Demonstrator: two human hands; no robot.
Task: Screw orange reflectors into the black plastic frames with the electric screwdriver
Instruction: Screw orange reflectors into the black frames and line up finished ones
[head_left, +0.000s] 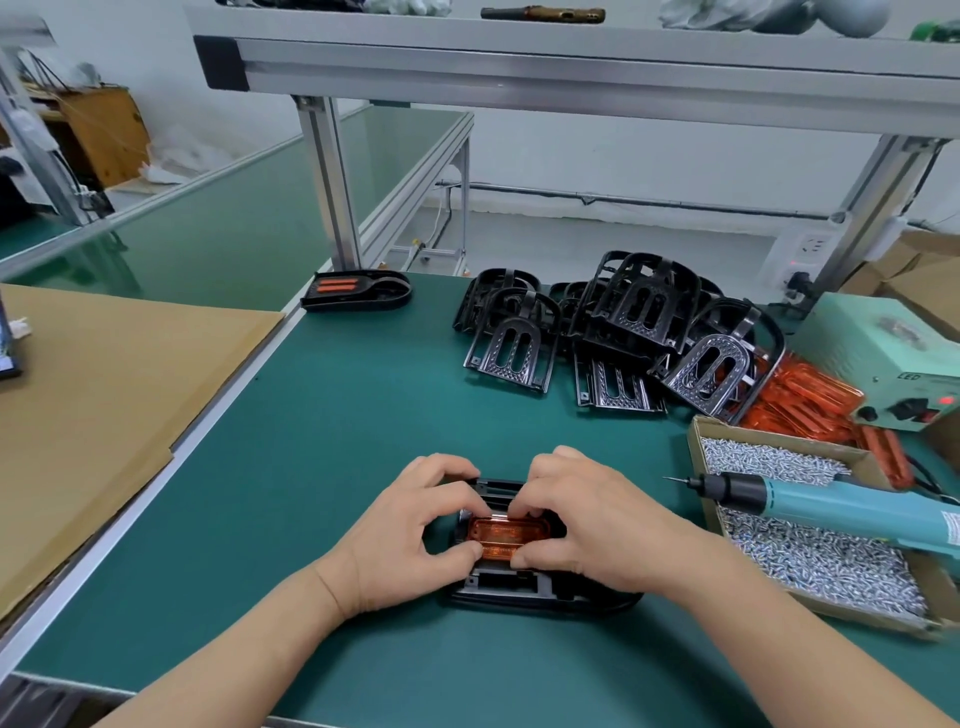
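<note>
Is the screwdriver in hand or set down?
Set down: the screwdriver lies across the screw box, nobody holding it.

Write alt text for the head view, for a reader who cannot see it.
The left hand and right hand pinch an orange reflector in a black plastic frame on a green table. To the right, an electric screwdriver lies on a box of screws; a pile of black frames lies behind.

Bare surface (337, 441) is left open at left and centre; the right is blocked by the screw box (697, 441) and screwdriver (831, 506) across it, the rear by piled frames (634, 322).
</note>
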